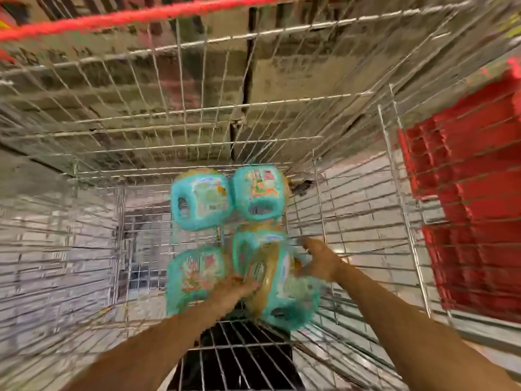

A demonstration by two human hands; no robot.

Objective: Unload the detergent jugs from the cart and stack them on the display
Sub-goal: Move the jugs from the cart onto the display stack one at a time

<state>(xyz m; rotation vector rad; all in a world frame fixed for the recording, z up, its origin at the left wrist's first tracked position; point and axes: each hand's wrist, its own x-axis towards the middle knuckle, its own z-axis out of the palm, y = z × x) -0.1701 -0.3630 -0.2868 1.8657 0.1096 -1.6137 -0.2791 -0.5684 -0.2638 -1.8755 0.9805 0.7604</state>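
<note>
Hands flank the tilted detergent jug [284, 280] near the wire cart's [197, 108] right wall, left hand [236, 287] and right hand [321, 262] touching its sides; blur hides any grip. Its long axis runs far-to-near, handle hole nearward.

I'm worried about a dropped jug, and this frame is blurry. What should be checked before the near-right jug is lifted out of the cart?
1. Both hands at the jug: ok. The left hand and right hand flank the near-right jug.
2. Firm grip: cannot tell, the fingers are blurred.
3. Free of the near-left jug: cannot tell, it lies close beside.
4. Nothing on top of the jug: ok.
5. Clear of the cart wall: cannot tell, the right hand is close to the wire.
6. Cap shut: cannot tell.
</note>
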